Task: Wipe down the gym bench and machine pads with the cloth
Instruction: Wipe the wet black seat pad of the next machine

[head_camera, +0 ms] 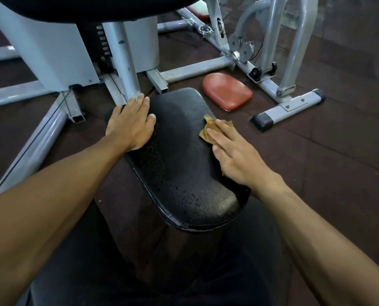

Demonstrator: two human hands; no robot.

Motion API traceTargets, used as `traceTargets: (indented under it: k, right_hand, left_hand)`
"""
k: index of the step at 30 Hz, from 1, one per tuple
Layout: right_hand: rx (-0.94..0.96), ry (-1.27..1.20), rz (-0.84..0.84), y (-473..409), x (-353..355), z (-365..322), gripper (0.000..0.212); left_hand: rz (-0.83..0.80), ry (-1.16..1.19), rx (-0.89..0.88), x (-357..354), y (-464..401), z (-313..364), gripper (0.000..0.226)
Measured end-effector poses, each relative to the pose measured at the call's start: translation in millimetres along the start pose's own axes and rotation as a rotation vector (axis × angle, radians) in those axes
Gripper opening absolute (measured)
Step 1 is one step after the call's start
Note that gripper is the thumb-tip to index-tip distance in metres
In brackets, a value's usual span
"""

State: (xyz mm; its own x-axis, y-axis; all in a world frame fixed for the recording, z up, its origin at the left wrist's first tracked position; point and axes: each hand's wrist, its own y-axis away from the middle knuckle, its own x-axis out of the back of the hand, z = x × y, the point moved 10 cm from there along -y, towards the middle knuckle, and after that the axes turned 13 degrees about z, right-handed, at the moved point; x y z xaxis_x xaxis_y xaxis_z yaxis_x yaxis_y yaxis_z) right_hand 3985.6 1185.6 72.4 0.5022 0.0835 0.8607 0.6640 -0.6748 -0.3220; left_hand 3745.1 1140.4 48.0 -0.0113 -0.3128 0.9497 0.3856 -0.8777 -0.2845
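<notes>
Black vinyl on the seat pad [184, 155] is the big thing here, bolted to the grey machine frame [122, 62], so it's not going anywhere. It looks firm with a bit of foam give, textured, and right now it's beaded with water drops along the left side and near end, so I'd guess it's slick until dried. No need to hold it really, just brace against it.

Second black pad [91, 5] sits up top, only its underside edge showing. Loose red pad [227, 92] lies on the rubber floor [338, 151], well apart from the seat, probably light and stiff enough to lift by an edge.

Left hand [131, 124] lies flat on the far left corner of the seat, fingers straight and together, holding nothing, just steadying.

Right hand [234, 155] presses flat on the right edge of the seat with fingers straight, pinning the cloth [208, 131] under them.

Cloth is tan, small, thin and floppy, crumpled, sticking out past the fingertips. It'll bunch up and slide if you push with fingertips only, so a flat palm over most of it looks like the way to go. Likely getting damp, which should help it drag the drops along.
</notes>
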Motion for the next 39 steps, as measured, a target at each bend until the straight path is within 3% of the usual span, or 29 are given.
traceTargets:
  k: [3, 8, 14, 19, 21, 23, 25, 26, 29, 33, 35, 39]
  right_hand:
    - [0.205, 0.108, -0.036, 33.0, -2.1, -48.3, 0.052]
    - [0.315, 0.06, -0.143, 89.9, 3.9, -77.3, 0.048]
    - [0.103, 0.138, -0.107, 3.4, -21.4, -23.4, 0.057]
    - [0.068, 0.143, -0.086, -53.5, -59.5, -66.6, 0.051]
    - [0.123, 0.061, -0.096, -41.6, -64.2, -99.7, 0.05]
    - [0.105, -0.178, -0.142, -28.4, -59.3, -112.4, 0.049]
    - [-0.021, -0.508, -0.138, -33.9, -41.2, -103.8, 0.044]
    - [-0.103, -0.594, -0.057, -43.1, -28.7, -86.6, 0.042]
    - [-0.215, -0.42, 0.123, -74.6, -3.0, -29.0, 0.039]
    - [-0.142, -0.133, -0.111, -75.0, -38.5, -15.6, 0.045]
    - [-0.052, -0.055, -0.114, -69.6, -48.9, -19.5, 0.045]
    - [-0.049, -0.04, -0.076, -68.8, -46.6, -12.6, 0.047]
  left_hand:
    - [0.011, 0.004, -0.008, 0.4, -0.4, -1.6, 0.063]
    - [0.011, 0.008, 0.001, 0.6, 0.2, -2.8, 0.063]
    - [-0.001, 0.008, 0.013, -0.1, 1.2, -2.6, 0.064]
    - [0.019, 0.103, 0.066, 3.3, -0.1, -4.4, 0.058]
    - [0.042, 0.198, 0.094, 7.6, 0.4, -6.3, 0.055]
    - [0.067, 0.311, 0.13, 11.5, 1.8, -9.7, 0.056]
    - [0.076, 0.443, 0.203, 15.7, 4.8, -15.7, 0.056]
    - [0.085, 0.5, 0.243, 19.2, 7.3, -17.0, 0.056]
    - [0.123, 0.519, 0.257, 40.1, 19.6, 0.6, 0.054]
    - [0.004, 0.361, 0.073, 48.3, 52.1, 65.2, 0.065]
    - [-0.04, 0.244, 0.036, 38.0, 64.6, 85.1, 0.069]
    - [-0.018, 0.126, 0.041, 27.0, 68.1, 87.9, 0.074]
